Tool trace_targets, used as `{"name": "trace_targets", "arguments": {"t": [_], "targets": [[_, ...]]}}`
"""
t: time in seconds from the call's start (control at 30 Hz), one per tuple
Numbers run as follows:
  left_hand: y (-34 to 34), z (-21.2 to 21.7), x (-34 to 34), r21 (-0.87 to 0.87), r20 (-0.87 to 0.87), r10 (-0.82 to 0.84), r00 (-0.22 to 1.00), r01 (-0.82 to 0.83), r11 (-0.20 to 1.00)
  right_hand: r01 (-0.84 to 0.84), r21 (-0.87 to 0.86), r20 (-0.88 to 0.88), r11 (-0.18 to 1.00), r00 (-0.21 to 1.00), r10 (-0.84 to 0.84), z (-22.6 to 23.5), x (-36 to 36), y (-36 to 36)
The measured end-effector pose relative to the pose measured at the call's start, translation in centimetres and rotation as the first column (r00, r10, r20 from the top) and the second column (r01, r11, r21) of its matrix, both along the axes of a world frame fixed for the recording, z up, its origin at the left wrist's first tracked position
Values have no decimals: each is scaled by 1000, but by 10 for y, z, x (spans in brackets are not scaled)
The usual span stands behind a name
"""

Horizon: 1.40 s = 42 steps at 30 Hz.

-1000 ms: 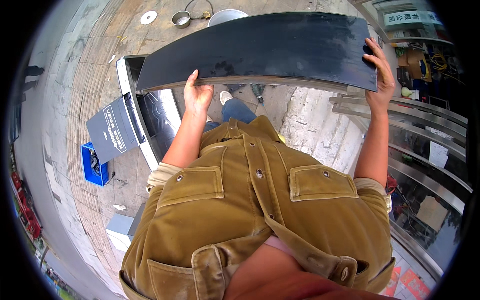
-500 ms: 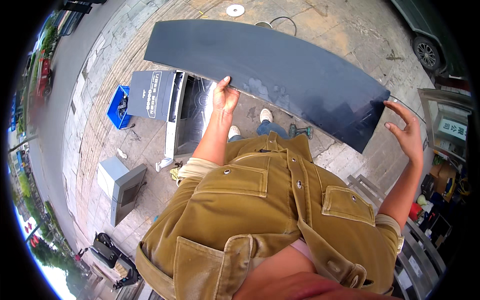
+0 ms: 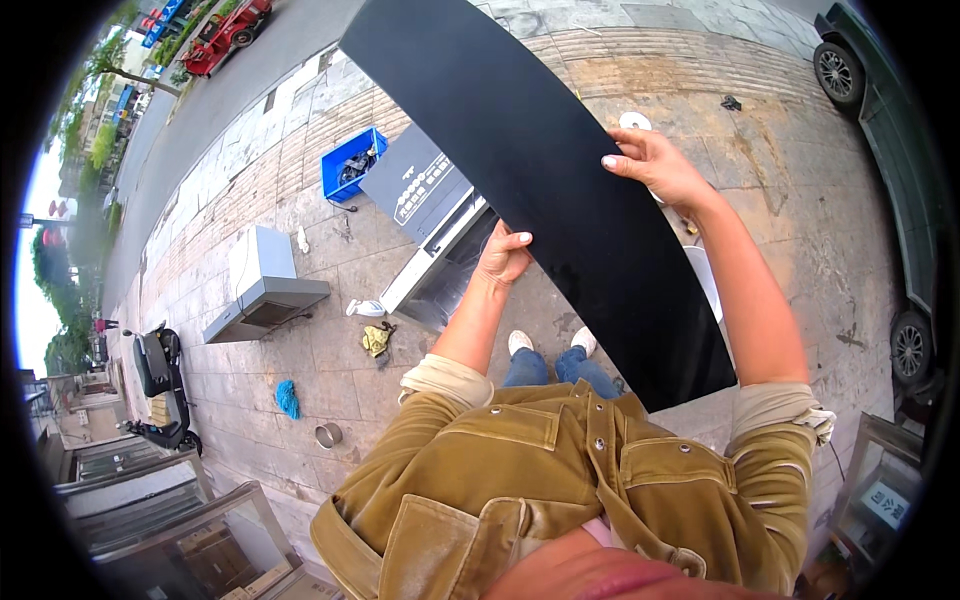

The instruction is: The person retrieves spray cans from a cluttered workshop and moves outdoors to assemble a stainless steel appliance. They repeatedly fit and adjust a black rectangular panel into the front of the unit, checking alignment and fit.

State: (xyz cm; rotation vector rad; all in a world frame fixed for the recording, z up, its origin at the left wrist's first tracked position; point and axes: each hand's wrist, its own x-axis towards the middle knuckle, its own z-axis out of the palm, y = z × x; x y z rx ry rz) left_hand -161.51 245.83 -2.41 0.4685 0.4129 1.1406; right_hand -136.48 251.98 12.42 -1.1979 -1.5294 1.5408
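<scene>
A long glossy black panel [image 3: 540, 180] with a curved outline slants across in front of me, its far end up to the left and its near end close to my body. My left hand [image 3: 505, 257] is closed on its left edge, thumb on the face and fingers hidden beneath. On the opposite edge, my right hand [image 3: 662, 170] grips the panel, with the thumb tip lying on its surface. Partly hidden under the panel, a metal appliance body [image 3: 440, 280] lies on the ground beside a dark grey printed cover [image 3: 412, 185].
Left on the paving are a blue crate [image 3: 330, 180], a grey range hood [image 3: 265, 290], a yellow cloth [image 3: 377, 338], a white bottle [image 3: 364, 308], a blue rag [image 3: 287, 399] and a scooter [image 3: 160, 385]. A white bucket [image 3: 704, 275] sits beside the panel; a dark green vehicle [image 3: 880, 190] stands right.
The panel has turned clockwise, its near end now closer to my body. My right hand was apart from it and now grips its right edge. The view has also turned.
</scene>
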Motion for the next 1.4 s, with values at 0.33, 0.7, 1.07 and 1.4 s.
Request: {"name": "trace_targets", "arguments": {"t": [0.33, 0.7, 1.07, 1.4], "targets": [[14, -21, -77, -107, 195, 118, 974, -99, 989, 201, 355, 2, 913, 977, -215, 8, -150, -43], [48, 6, -140, 11, -18, 249, 968, -249, 968, 189, 376, -4, 907, 979, -203, -6, -180, -9], [114, 83, -231, 233, -726, 193, 660, -28, 972, 174, -164, -430, 971, 873, -229, -76, -203, 66], [118, -23, -152, 83, -996, 84, -1, 136, 987, 270, -688, -267, 674, 769, -581, -279, -176, -3]]}}
